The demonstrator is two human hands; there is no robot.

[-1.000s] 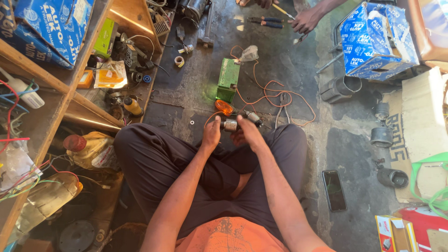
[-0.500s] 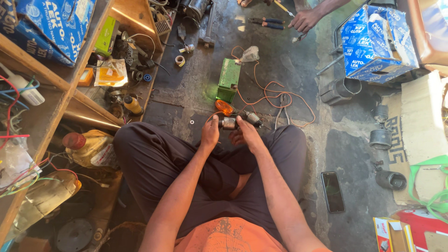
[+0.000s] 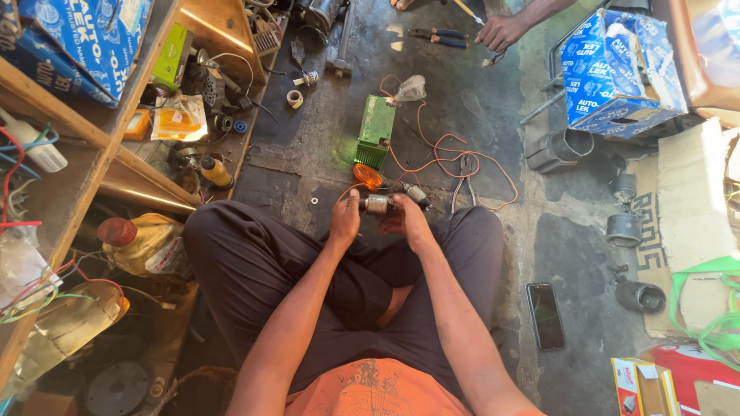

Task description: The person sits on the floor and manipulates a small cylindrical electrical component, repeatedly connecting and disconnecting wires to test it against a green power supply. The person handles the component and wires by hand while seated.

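I sit cross-legged on a dark workshop floor. My left hand (image 3: 345, 219) and my right hand (image 3: 402, 218) both grip a small grey metal motor part (image 3: 377, 204) held between them just past my knees. An orange lamp lens (image 3: 368, 176) lies right beyond the part, and a second small dark cylindrical part (image 3: 416, 193) sits beside my right hand. Orange wire (image 3: 455, 158) loops from there toward a green box-shaped unit (image 3: 375, 131) farther out.
Another person's hand (image 3: 501, 32) works at the far side near blue-handled pliers (image 3: 435, 37). Wooden shelves (image 3: 116, 146) with bottles and parts stand on the left. A blue carton (image 3: 617, 73), grey metal housings (image 3: 559, 148) and a black phone (image 3: 546, 316) lie on the right.
My hands and the metal part have stayed in place, with only slight finger shifts. The other person's hand at the far side has moved a little.
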